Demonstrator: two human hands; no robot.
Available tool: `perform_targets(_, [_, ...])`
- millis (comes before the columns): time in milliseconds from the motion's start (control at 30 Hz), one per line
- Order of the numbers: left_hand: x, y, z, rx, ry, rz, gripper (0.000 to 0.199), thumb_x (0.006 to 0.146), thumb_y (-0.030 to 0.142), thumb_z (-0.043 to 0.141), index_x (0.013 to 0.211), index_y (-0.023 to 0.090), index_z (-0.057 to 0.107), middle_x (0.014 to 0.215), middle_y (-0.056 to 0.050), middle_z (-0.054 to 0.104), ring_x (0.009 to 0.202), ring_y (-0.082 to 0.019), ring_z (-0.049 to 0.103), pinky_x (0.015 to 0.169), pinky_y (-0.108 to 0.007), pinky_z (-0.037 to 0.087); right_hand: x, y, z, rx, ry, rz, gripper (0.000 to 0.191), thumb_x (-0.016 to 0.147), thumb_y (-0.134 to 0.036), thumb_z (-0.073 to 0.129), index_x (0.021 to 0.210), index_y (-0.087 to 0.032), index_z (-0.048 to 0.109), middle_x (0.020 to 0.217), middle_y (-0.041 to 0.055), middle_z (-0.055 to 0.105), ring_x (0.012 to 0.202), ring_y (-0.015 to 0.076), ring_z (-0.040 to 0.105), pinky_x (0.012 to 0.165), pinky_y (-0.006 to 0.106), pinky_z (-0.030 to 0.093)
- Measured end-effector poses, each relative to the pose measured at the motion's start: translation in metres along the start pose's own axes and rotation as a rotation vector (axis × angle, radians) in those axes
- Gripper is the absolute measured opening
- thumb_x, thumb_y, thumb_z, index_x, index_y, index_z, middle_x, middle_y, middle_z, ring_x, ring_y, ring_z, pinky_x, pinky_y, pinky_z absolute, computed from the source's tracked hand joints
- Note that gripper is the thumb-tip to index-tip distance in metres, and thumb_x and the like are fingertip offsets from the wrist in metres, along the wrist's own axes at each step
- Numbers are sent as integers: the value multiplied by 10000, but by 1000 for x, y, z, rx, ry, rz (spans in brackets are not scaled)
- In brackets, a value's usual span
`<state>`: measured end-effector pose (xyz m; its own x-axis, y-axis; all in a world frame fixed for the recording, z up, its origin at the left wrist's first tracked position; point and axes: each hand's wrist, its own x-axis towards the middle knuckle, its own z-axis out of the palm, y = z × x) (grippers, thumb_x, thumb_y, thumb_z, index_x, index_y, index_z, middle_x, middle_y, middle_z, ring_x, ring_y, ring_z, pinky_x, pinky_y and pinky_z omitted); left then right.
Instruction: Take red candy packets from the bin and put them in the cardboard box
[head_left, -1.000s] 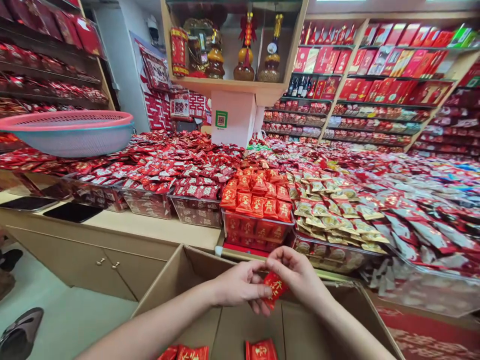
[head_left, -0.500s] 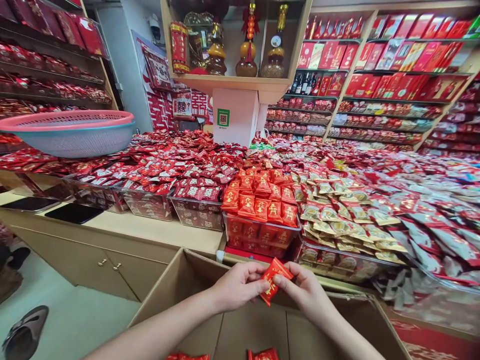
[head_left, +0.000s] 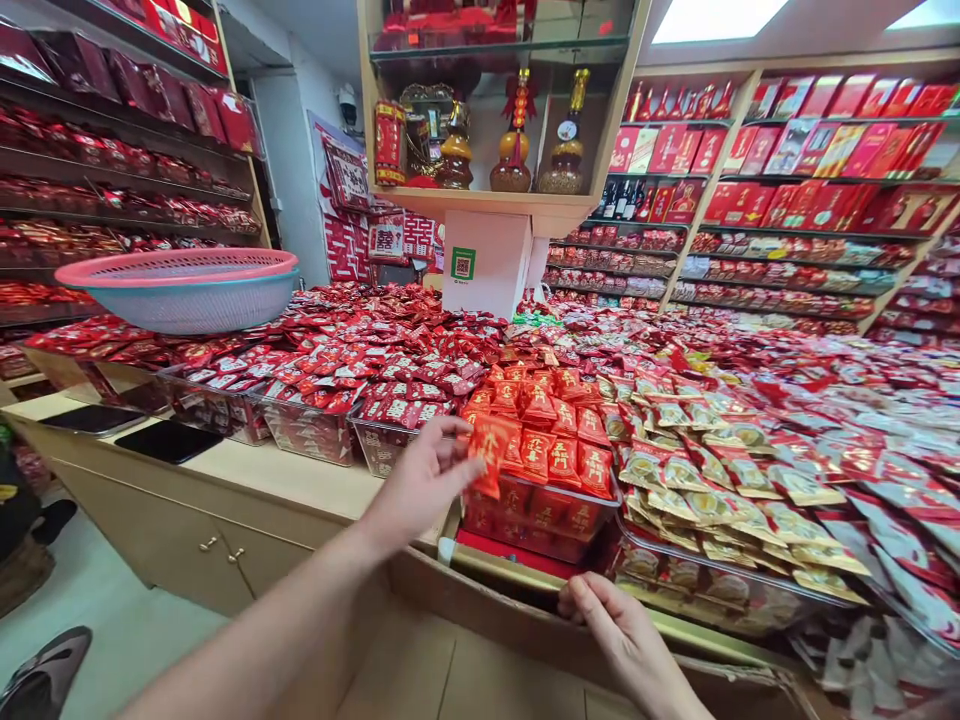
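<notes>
I have the left hand [head_left: 421, 482] pinching one red packet [head_left: 490, 455] by its left side, the gap between thumb and fingers only as wide as the packet. The packet is at the front-left of the clear bin [head_left: 540, 532], before its matching packets [head_left: 561, 458]; contact with them I cannot tell. Pinch lightly, hold the printed face uncreased, and avoid catching neighbouring wrappers. The left forearm [head_left: 285, 640] reaches forward from lower left. The right hand [head_left: 619, 632] is curled at the carton [head_left: 465, 597] edge; whether it grips anything, I cannot tell.
</notes>
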<state>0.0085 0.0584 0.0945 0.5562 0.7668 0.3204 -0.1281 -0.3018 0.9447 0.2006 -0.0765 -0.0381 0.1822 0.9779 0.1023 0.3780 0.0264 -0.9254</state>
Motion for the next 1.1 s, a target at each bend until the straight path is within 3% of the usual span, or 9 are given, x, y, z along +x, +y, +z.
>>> perform_targets(100, [55,4,-15,324,83,143,244,705,286,582,903,178,487,774,4,600,729,-116,580,672,-236,458,3,2,7,-102,32,14,389,814,-517,354,674,-179,487,635,6,473,632,149,441,595,248,347])
perform_targets(200, [103,-1,-16,571,121,126,198,707,283,560,854,150,554,764,-26,632,693,-131,591,636,-241,464,4,0,11,-195,59,5,375,806,-520,365,640,-190,431,589,-19,409,581,133,388,550,235,316])
perform_targets(333, [137,-10,-5,750,163,92,199,664,277,602,793,126,619,781,-73,655,714,-178,595,652,-272,451,3,-3,12,-226,57,-24,362,808,-507,368,639,-192,424,589,-17,430,583,134,401,554,232,318])
perform_targets(667, [147,-10,16,1102,111,75,255,715,391,522,750,188,673,766,-55,666,757,-199,588,688,-269,419,5,0,12,-247,73,-90,298,802,-432,397,661,-183,478,610,3,516,590,141,450,559,237,345])
perform_targets(1100, [142,-11,21,1203,13,156,345,806,371,377,835,168,654,846,-61,658,832,-185,569,755,-258,412,2,-11,8,-230,42,-77,229,807,-353,421,678,-176,487,627,-1,514,602,135,445,565,233,342])
